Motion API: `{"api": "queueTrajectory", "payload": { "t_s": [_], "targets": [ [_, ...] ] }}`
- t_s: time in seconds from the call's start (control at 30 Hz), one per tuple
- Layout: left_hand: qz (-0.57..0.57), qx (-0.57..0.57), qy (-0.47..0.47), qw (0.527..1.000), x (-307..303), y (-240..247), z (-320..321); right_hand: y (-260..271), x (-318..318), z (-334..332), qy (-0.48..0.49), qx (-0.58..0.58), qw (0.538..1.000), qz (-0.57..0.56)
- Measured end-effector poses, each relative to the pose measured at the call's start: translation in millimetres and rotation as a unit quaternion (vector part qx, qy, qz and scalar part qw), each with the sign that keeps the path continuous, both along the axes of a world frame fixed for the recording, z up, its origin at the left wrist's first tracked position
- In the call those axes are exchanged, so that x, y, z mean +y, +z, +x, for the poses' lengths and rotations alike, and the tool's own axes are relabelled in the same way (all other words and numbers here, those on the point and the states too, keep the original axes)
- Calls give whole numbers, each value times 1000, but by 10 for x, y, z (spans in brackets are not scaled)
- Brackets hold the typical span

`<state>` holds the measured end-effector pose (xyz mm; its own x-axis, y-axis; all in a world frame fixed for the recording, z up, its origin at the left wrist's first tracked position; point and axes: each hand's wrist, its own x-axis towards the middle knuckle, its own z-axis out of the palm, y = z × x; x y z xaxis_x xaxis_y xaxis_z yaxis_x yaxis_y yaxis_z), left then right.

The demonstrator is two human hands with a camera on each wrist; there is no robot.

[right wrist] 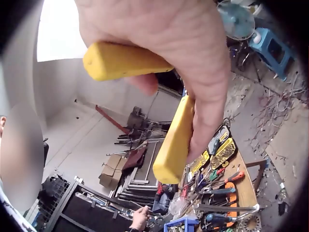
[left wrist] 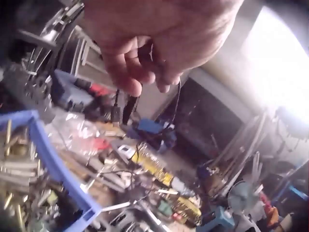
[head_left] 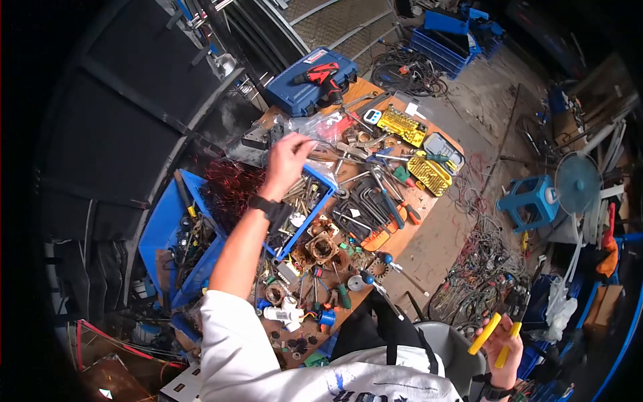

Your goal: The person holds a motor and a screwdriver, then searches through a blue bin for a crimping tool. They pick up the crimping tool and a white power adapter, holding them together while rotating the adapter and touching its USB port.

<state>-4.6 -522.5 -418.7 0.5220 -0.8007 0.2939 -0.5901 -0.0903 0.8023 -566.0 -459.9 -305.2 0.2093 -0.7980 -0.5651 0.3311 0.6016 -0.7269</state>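
The right hand (head_left: 506, 352) is curling around two yellow handles (head_left: 485, 333). The left hand (head_left: 287, 157) is pinching one thin black wire (left wrist: 176, 104).

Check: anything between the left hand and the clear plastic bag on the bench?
Nothing visible. The left hand is at the edge of the clear plastic bag, above the blue tray. Its fingers pinch a thin dark wire that hangs below.

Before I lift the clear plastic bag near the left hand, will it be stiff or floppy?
Probably floppy: the clear plastic bag lies crumpled over the tools. Red pieces show through it, so it may sag and they may slide. The film looks thin, perhaps slippery.
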Motion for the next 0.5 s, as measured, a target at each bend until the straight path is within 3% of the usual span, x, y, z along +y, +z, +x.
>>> {"api": "queueTrajectory", "payload": {
  "t_s": [0.1,0.27,0.5],
  "targets": [
    [-109,74,2,991,158,535,68,8,-47,52,41,-5,999,-15],
    [-151,153,52,975,612,1557,120,-38,-110,52,69,-58,996,-29],
    [-256,55,96,960,1408,2831,-38,-25,-232,97,109,-135,983,-51]
  ]
}}
